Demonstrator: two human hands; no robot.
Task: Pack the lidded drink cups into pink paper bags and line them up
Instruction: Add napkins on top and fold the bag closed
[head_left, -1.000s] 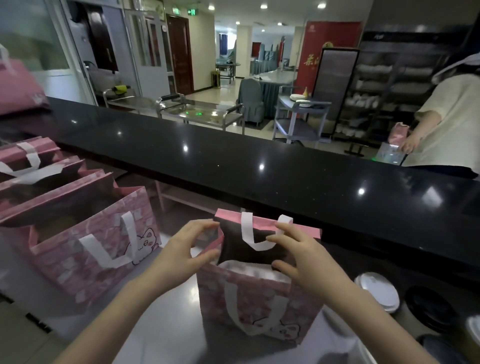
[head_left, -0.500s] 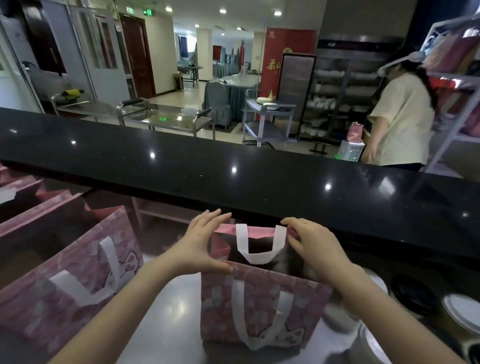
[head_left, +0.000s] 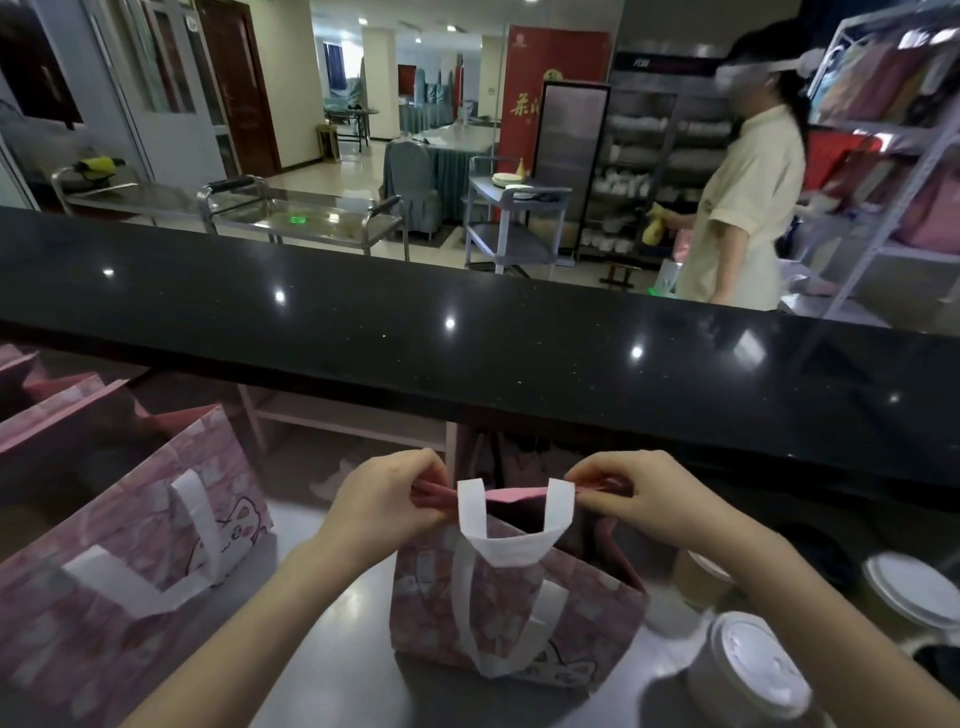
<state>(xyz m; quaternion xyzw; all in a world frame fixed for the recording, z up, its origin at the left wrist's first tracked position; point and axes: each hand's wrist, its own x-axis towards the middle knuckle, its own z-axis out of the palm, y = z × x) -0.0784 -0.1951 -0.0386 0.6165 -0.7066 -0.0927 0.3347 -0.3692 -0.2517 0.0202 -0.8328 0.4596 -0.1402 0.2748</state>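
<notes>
At bag (head_left: 511, 597) rim: left hand (head_left: 382, 501), right hand (head_left: 641, 493) pinching.

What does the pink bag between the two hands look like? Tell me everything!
The bag looks like pink paper with a pale blocky pattern and a cartoon animal low on its front. Two flat white handles loop from its rim. It stands upright on the grey counter. The left hand and right hand pinch its rim at either end.
</notes>
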